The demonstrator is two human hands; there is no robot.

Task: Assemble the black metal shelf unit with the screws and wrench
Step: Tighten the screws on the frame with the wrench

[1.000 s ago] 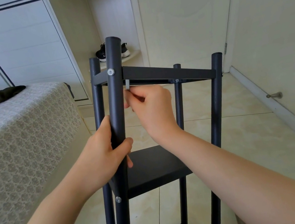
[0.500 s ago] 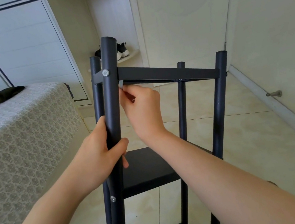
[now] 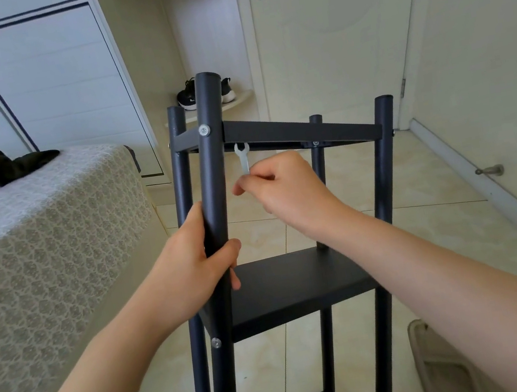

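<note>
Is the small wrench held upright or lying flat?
Upright: the right hand pinches the wrench at its lower end; its open head points up under the top shelf frame.

The black metal shelf unit (image 3: 299, 278) stands on round posts joined by flat shelves. A small silver wrench (image 3: 243, 160) rises from the pinching fingers (image 3: 248, 184) of the right hand (image 3: 287, 190), its open end just under the top shelf's rim. One silver screw (image 3: 204, 130) sits in the near post above the fingers (image 3: 230, 249) of the left hand (image 3: 187, 270), which grip that post; a second screw (image 3: 216, 343) sits below them.
</note>
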